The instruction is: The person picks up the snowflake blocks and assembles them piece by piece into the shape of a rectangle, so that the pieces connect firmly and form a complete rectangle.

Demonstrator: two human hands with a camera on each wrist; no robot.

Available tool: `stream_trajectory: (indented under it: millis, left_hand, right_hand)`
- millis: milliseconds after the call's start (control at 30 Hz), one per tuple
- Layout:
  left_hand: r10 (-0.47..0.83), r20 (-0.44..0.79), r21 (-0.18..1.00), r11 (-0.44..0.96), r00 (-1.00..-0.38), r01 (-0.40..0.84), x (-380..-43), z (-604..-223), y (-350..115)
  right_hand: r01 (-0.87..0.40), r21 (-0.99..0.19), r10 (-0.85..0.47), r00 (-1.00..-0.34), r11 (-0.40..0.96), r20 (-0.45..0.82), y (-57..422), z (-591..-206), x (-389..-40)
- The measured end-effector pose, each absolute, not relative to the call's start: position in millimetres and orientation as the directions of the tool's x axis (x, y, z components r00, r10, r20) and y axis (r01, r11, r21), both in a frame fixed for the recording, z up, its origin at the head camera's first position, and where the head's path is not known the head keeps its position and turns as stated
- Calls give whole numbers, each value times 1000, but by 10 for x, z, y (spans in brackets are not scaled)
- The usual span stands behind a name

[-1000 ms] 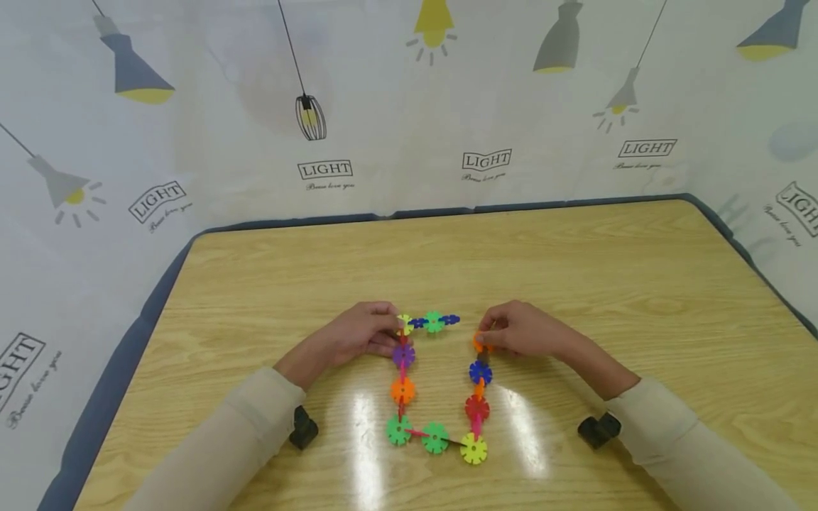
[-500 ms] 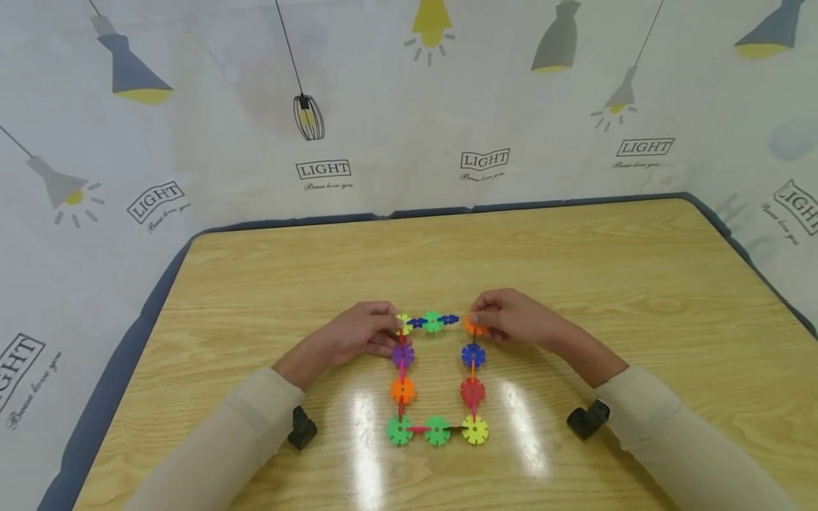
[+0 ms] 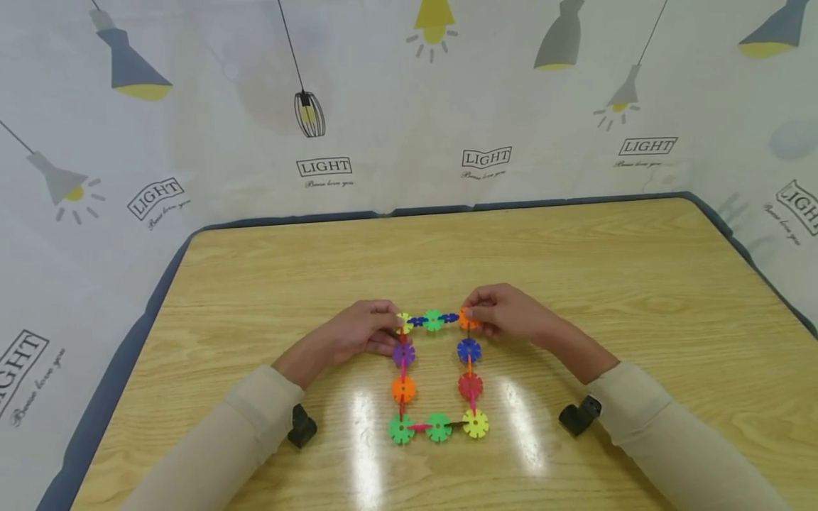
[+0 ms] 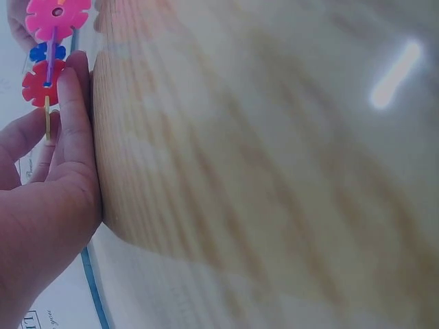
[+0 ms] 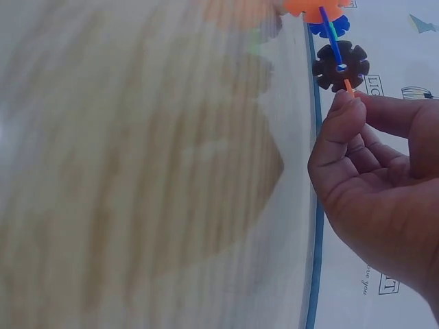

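Note:
Slotted plastic snowflake discs of many colours are linked into a rectangular outline on the table. At its far left corner my left hand (image 3: 361, 332) pinches a yellow disc (image 3: 404, 323), seen edge-on between thumb and fingers in the left wrist view beside a red disc (image 4: 41, 83). At the far right corner my right hand (image 3: 514, 314) pinches an orange disc (image 3: 469, 317); a dark brown disc (image 5: 343, 66) adjoins it in the right wrist view. The far row's end blue disc (image 3: 450, 319) meets the orange disc's edge; whether they are slotted together I cannot tell.
The wooden table (image 3: 255, 277) has a dark blue edge and stands against a pale wall covering (image 3: 396, 142) printed with lamps. Black wrist devices (image 3: 302, 427) hang under both sleeves. The near right corner holds a yellow disc (image 3: 475, 424).
My right hand has moved left and slightly away from me with the orange disc, closing the gap to the blue disc. The right side has swung round and straightened; the left hand stays put.

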State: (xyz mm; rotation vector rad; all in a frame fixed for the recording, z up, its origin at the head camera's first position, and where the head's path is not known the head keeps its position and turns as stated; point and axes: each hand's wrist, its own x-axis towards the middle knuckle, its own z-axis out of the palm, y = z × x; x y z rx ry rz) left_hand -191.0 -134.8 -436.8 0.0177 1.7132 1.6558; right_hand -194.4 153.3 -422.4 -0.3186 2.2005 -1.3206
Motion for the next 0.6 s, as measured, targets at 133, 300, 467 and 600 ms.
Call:
stream_trajectory:
  millis: [133,300,467,600]
  left_hand:
    - [486,-488,867,169,-725,-469,-1910,-4368,-1338]
    - [485,-491,866,175,-724,-469,-1908,-4369,-1327]
    - [471,-494,865,184,-731,-466,-1906,-4374,-1324]
    - [464,-496,866,198,-734,-460,-1908,-4365,-1324]
  right_hand:
    - [89,-872,-457,-823,480,-336,1540,-4234,-1952]
    - [98,-878,-464,-819,468,-339,1537,-4244,-1940]
    - [80,-892,-485,-815,446,-316,1527,-4261,-1940]
    - [80,-890,-476,-821,449,-315,1507,-4254,-1939]
